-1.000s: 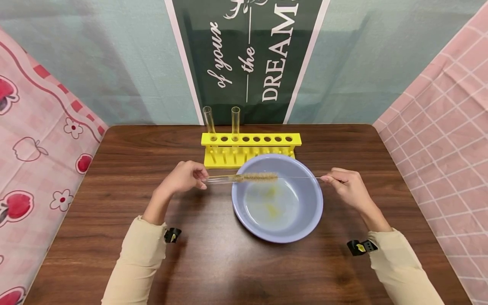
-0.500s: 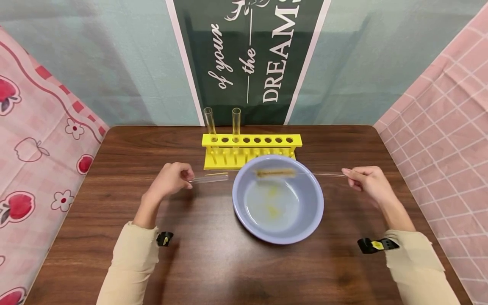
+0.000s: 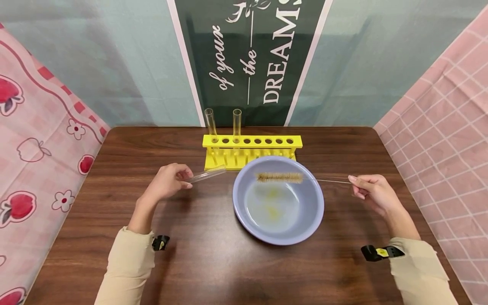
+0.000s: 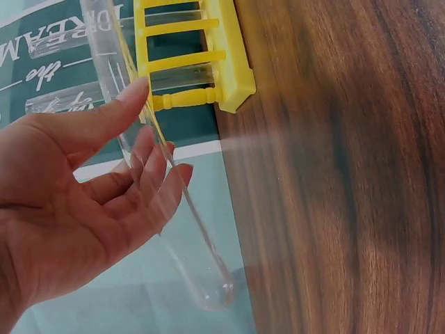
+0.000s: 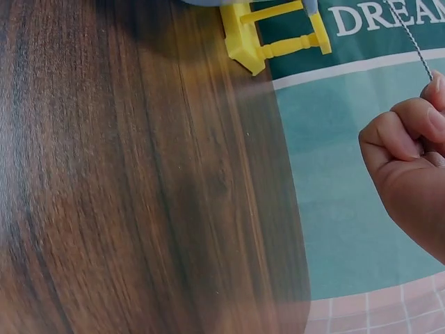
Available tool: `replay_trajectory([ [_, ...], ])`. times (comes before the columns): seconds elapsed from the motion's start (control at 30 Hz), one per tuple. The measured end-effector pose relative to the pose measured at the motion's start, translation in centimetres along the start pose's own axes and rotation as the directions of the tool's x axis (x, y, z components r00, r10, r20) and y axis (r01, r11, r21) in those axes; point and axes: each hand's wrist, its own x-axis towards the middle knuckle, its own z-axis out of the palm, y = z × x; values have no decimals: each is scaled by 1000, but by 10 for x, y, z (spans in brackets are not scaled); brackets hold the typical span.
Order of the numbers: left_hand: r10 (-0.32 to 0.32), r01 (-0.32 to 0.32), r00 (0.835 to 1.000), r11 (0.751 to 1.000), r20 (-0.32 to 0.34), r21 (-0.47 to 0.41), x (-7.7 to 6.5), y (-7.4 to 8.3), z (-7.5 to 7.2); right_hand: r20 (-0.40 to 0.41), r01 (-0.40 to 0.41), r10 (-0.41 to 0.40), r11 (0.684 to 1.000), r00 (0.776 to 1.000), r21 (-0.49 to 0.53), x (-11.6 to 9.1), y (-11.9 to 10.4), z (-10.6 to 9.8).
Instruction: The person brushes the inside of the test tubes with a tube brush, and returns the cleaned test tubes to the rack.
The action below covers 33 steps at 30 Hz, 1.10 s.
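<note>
My left hand point(image 3: 170, 181) pinches a clear glass test tube point(image 3: 207, 174) between thumb and fingers, left of the basin. In the left wrist view the tube's rounded end point(image 4: 214, 296) sticks out past the fingers. My right hand point(image 3: 375, 190) pinches the thin twisted wire handle point(image 5: 415, 43) of a test tube brush. The brush's tan bristles point(image 3: 280, 177) hang over the far part of a lavender basin point(image 3: 237, 212), outside the tube. Shallow liquid with yellowish patches shows in the basin.
A yellow test tube rack point(image 3: 267, 144) stands behind the basin, partly hidden by its rim. Two clear test tubes stand in it, a left one point(image 3: 210, 123) and a right one point(image 3: 237, 123). The brown wooden table point(image 3: 213, 262) meets a cloth backdrop at its far edge.
The brush came out of the test tube as my right hand moved right. My left hand drew left with the tube, whose right end now tilts up toward the rack.
</note>
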Motion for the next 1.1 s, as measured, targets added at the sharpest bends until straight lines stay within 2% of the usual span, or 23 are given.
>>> replay_trajectory([
  [0.2, 23, -25, 998, 999, -51, -35, 4, 8, 6, 4, -7, 7, 999, 1000, 33, 1, 6, 4],
  [0.4, 23, -26, 998, 998, -60, -60, 8, 15, 10, 33, -9, 7, 998, 999, 63, 2, 12, 6],
  [0.57, 40, -42, 998, 999, -50, -28, 9, 17, 13, 37, 5, -8, 996, 999, 89, 2, 9, 8],
  [0.8, 112, -112, 993, 994, -25, 14, 7, 25, 18, 52, 39, -44, 995, 998, 93, 8, -1, 15],
  [1.1, 120, -119, 993, 991, -16, 52, 9, 35, 20, 88, 60, -69, 992, 994, 108, 15, -4, 23],
])
